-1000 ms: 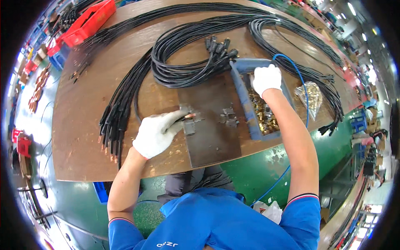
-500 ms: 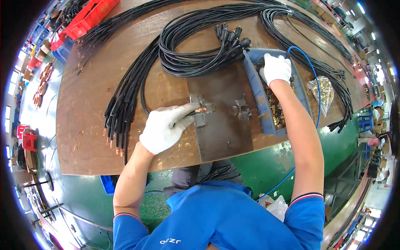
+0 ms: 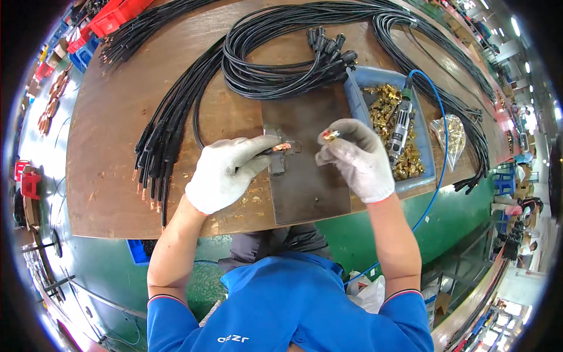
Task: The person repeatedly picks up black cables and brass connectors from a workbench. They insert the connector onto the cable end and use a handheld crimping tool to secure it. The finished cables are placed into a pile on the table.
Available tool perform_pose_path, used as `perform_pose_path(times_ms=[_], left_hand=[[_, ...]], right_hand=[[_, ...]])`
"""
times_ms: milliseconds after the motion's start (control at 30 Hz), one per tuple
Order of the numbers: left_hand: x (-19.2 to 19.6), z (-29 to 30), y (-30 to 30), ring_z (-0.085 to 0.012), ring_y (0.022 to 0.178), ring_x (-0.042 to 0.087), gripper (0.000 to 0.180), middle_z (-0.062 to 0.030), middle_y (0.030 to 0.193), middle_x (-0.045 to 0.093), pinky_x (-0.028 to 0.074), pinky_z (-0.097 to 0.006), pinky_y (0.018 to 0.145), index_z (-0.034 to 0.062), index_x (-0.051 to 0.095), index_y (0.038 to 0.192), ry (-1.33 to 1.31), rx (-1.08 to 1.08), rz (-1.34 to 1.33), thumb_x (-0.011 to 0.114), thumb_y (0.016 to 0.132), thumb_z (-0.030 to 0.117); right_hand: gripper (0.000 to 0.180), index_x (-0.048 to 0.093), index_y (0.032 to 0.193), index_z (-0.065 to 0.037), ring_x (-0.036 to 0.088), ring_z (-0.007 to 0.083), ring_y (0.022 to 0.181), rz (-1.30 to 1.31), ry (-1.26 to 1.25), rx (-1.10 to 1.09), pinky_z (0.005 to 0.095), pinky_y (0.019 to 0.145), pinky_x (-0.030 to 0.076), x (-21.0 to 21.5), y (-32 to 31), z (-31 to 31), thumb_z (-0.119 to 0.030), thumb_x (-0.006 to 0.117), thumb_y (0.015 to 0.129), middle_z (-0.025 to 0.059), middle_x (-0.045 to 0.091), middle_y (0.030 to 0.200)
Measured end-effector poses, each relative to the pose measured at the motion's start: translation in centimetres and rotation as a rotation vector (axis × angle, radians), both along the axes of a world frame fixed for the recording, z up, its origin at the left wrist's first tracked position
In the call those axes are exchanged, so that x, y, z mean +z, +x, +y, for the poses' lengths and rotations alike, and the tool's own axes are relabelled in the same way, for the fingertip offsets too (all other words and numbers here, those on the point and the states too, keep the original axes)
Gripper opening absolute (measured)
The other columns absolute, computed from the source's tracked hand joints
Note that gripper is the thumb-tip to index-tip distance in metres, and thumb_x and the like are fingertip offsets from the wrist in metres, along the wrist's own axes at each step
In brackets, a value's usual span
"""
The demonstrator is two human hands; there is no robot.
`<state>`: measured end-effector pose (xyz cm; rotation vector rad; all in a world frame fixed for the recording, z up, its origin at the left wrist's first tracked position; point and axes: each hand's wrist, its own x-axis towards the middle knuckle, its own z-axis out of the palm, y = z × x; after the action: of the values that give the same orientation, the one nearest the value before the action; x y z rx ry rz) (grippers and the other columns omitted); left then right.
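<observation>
My left hand (image 3: pixel 226 170), in a white glove, pinches a black cable near its stripped end; bare copper strands (image 3: pixel 282 146) stick out past the fingertips. They are just above a metal fixture (image 3: pixel 278 164) on the dark plate (image 3: pixel 311 202). In my gloved right hand (image 3: pixel 360 155) is a small brass-coloured terminal (image 3: pixel 331 135), held between thumb and fingers, with a reddish spot beside it. The terminal is apart from the copper end, to its right. Beyond the right hand, a blue bin (image 3: pixel 431 170) holds many brass terminals (image 3: pixel 384 105) and a grey air tool (image 3: pixel 400 126) lying on them.
A bundle of black cables (image 3: pixel 167 126) with bare copper ends lies at the left. Their coil (image 3: pixel 252 88) and black plugs (image 3: pixel 325 47) are at the back. A blue hose (image 3: pixel 441 105) runs from the tool past a clear bag (image 3: pixel 450 138). A red crate (image 3: pixel 117 16) stands far left.
My right hand has come out of the blue bin and moved left over the plate with a brass terminal. The air tool and terminals in the bin now show. My left hand still holds the cable.
</observation>
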<state>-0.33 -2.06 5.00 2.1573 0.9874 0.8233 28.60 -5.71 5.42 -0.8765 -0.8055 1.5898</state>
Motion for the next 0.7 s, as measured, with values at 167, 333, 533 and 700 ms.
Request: perform_pose_path(times_ms=[167,333,533,700], left_hand=[[-0.3,0.0,-0.2,-0.0339,0.083,0.071,0.037,-0.0166,0.087,0.072,0.055,-0.043,0.077,0.0046,0.074,0.132,0.031,-0.010,-0.003,0.070,0.096,0.008],[-0.4,-0.2,-0.3,-0.0330,0.082,0.071,0.037,-0.0157,0.087,0.072,0.055,-0.043,0.076,0.0049,0.074,0.133,0.047,0.003,-0.001,0.070,0.096,0.007],[-0.5,-0.2,-0.2,-0.0311,0.079,0.071,0.039,-0.0150,0.085,0.071,0.055,-0.041,0.075,0.0057,0.074,0.135,0.034,0.002,-0.028,0.070,0.096,0.006],[-0.2,-0.2,0.0,-0.0302,0.078,0.071,0.039,-0.0146,0.084,0.071,0.055,-0.040,0.074,0.0056,0.074,0.135,0.029,-0.006,-0.033,0.070,0.096,0.005]], right_hand=[[0.032,0.070,0.131,0.002,0.078,0.0256,0.099,0.261,0.010,0.045,0.0451,0.090,0.065,-3.7,-2.1,0.0,-0.003,0.074,0.100,0.0151,0.078,0.117],[0.032,0.071,0.131,0.003,0.078,0.0264,0.100,0.308,-0.008,0.098,0.0461,0.092,0.065,-4.4,-3.4,0.3,-0.003,0.074,0.099,0.0166,0.078,0.118],[0.035,0.069,0.133,0.004,0.078,0.0266,0.102,0.322,-0.042,0.117,0.0474,0.094,0.065,-3.9,-4.1,0.2,-0.004,0.074,0.099,0.0173,0.078,0.120],[0.035,0.068,0.133,0.003,0.078,0.0278,0.105,0.322,-0.048,0.113,0.0492,0.095,0.065,-4.0,-4.0,0.1,-0.005,0.074,0.100,0.0174,0.078,0.121]])
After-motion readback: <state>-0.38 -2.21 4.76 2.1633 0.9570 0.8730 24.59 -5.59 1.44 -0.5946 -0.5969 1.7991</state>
